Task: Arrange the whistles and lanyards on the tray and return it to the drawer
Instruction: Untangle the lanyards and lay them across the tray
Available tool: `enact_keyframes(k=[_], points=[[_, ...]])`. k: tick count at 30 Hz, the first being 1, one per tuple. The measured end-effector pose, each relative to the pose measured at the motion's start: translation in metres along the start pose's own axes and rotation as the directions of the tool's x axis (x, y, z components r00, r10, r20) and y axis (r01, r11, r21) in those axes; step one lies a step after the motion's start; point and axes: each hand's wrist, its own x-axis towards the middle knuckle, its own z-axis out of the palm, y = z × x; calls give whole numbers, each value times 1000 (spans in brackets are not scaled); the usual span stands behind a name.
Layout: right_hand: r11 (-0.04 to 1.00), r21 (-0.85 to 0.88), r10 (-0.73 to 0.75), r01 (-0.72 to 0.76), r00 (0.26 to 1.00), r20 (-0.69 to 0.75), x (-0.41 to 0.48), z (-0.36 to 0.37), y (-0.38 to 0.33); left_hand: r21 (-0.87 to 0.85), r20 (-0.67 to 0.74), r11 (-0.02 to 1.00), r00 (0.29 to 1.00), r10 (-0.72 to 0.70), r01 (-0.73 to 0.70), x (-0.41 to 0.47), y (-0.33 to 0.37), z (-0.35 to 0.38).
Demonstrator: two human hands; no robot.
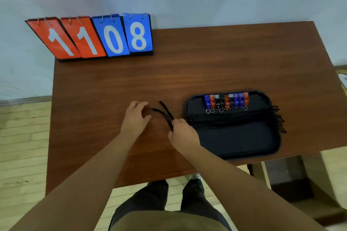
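A black tray (244, 148) lies on the right of the wooden table (187, 65). Several whistles (226, 101), blue, orange and black, stand in a row along its far edge. A bundle of black lanyards (244, 120) lies across the tray's middle, loops hanging over its right rim. A loose black lanyard (165, 113) lies on the table left of the tray. My right hand (183, 133) pinches one end of it beside the tray's left edge. My left hand (136, 116) holds the other end, fingers curled over the cord.
A flip scoreboard (97, 37) reading 1108 stands at the table's back left corner, partly over the edge. A wall rises behind. Wooden floor lies to the left and below, with a low dark shelf (289, 180) at the right under the table.
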Motion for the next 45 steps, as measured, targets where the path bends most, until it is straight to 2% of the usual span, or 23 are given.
enact_keyframes(k=[2, 6, 9, 11, 14, 17, 20, 23, 28, 29, 31, 33, 35, 38, 40, 42, 45], points=[[998, -18, 60, -60, 998, 17, 4, 6, -9, -1, 30, 1000, 999, 26, -26, 10, -5, 0], [987, -47, 159, -157, 986, 47, 9, 18, -22, 224, 90, 964, 988, 126, -143, 18, -17, -6], [987, -62, 156, -151, 985, 75, 12, 19, -25, 312, 125, 932, 981, 152, -184, 16, -23, -17], [989, -43, 146, -142, 985, 97, 14, 13, -22, 232, 117, 962, 986, 119, -143, 10, -25, -29], [978, 160, 121, -133, 989, 80, 16, -4, -15, -30, 127, 999, 991, 35, -31, -5, -24, -56], [918, 377, 98, -123, 992, 86, 13, -32, -12, -132, 111, 988, 990, 89, -74, -22, -11, -87], [855, 507, 47, -111, 989, 137, 7, -58, -13, -141, 191, 987, 976, 104, -77, -34, 9, -117], [815, 569, -1, -106, 983, 185, -2, -81, -11, -30, 307, 997, 949, 74, -68, -45, 37, -141], [850, 526, -122, 26, 982, 147, -21, -118, 1, 21, 266, 995, 960, 88, -97, -81, 112, -164], [816, 575, -160, 60, 979, 125, -25, -125, 3, -11, 257, 997, 963, 80, -80, -88, 126, -165], [664, 739, -277, 114, 955, 102, -38, -139, 8, -112, 231, 992, 970, 77, -52, -102, 148, -166], [472, 875, -400, 106, 911, 105, -51, -147, 13, -186, 195, 980, 975, 111, -74, -115, 165, -164], [365, 929, -483, 69, 866, 125, -63, -152, 16, -229, 164, 966, 973, 160, -121, -126, 179, -162], [311, 949, -572, 52, 807, 143, -76, -158, 26, -274, 123, 945, 968, 219, -179, -139, 198, -158], [279, 958, -590, 67, 799, 116, -83, -162, 35, -291, 120, 934, 961, 249, -206, -147, 209, -156], [243, 962, -586, 121, 809, 46, -87, -167, 43, -392, 143, 893, 944, 296, -221, -152, 216, -154], [155, 969, -624, 194, 779, -56, -93, -178, 50, -561, 146, 788, 907, 396, -254, -157, 227, -150]])
